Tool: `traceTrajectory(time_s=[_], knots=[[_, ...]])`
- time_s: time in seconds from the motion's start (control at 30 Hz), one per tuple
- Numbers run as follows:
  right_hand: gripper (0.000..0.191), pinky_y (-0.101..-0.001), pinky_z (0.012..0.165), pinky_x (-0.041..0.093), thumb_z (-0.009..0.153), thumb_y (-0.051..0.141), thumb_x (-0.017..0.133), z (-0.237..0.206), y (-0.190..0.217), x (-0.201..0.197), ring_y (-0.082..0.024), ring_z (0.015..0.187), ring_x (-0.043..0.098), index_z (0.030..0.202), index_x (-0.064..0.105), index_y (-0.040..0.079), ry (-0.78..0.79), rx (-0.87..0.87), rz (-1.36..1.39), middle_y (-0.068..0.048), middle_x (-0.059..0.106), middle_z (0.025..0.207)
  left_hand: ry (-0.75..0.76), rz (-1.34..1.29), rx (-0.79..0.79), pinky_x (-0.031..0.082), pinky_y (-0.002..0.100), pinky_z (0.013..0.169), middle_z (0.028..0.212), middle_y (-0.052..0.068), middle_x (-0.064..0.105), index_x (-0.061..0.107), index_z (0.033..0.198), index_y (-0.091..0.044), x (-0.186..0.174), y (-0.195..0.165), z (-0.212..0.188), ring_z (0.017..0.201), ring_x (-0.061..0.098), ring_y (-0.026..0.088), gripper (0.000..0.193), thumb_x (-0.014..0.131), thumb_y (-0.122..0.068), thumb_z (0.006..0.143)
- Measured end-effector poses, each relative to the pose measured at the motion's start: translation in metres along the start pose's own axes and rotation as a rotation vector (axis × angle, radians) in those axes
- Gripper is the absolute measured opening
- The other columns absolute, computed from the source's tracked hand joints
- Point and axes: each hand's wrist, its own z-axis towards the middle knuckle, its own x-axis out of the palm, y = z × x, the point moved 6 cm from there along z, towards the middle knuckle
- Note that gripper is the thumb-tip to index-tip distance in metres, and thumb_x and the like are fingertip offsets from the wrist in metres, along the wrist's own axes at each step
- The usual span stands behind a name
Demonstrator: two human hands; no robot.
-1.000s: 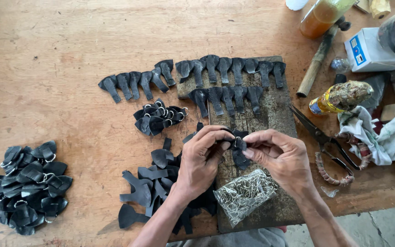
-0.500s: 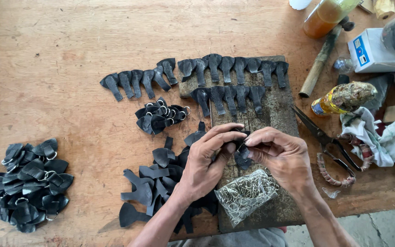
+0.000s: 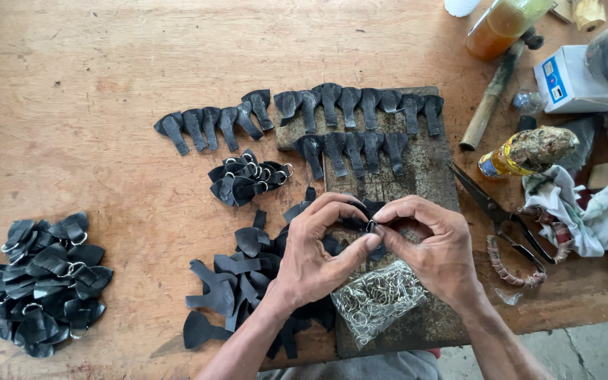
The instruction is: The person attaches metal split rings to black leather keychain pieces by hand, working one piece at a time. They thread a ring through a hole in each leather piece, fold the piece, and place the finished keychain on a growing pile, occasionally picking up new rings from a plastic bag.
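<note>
Above the bag of rings (image 3: 378,299), both hands' grips, left hand (image 3: 318,257) and right hand (image 3: 434,250), pinch a black leather piece (image 3: 369,224)

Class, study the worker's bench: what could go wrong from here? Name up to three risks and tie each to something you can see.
1. The small metal ring pinched between left hand and right hand might slip and drop among the loose black leather pieces.
2. The bag of rings lies open under the wrists; a nudge may spill it.
3. The scissors lie close to the right hand; a careless reach might catch the blades.
</note>
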Motion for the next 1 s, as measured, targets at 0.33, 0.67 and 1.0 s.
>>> traceTrajectory(time_s=[0.33, 0.67, 1.0], knots=[[0.022, -0.0236, 0.081, 0.063, 0.084, 0.006, 0.079, 0.005, -0.015, -0.004, -0.012, 0.090, 0.073, 0.105, 0.074, 0.003, 0.023, 0.181, 0.167, -0.007, 0.075, 0.099, -0.051, 0.145, 0.073, 0.061, 0.031, 0.071, 0.104, 0.012, 0.075, 0.072, 0.098, 0.001, -0.002, -0.001, 0.003, 0.087, 0.075, 0.019, 0.016, 0.075, -0.014, 0.095], [0.048, -0.0288, 0.083, 0.065, 0.074, 0.012, 0.084, 0.005, -0.044, 0.006, -0.018, 0.094, 0.077, 0.119, 0.075, -0.001, 0.072, 0.444, 0.326, -0.015, 0.081, 0.106, -0.059, 0.077, -0.016, 0.055, 0.028, 0.064, 0.099, 0.008, 0.076, 0.074, 0.096, -0.001, -0.004, 0.000, 0.002, 0.077, 0.071, 0.014, 0.014, 0.076, -0.015, 0.094], [0.041, -0.0285, 0.074, 0.067, 0.078, 0.011, 0.083, 0.002, -0.054, 0.010, -0.019, 0.081, 0.078, 0.115, 0.075, -0.004, 0.032, 0.450, 0.425, -0.017, 0.081, 0.099, -0.083, -0.037, -0.067, 0.057, 0.025, 0.070, 0.101, 0.007, 0.076, 0.072, 0.105, -0.002, -0.004, 0.005, 0.001, 0.082, 0.071, 0.012, 0.014, 0.075, -0.013, 0.096]])
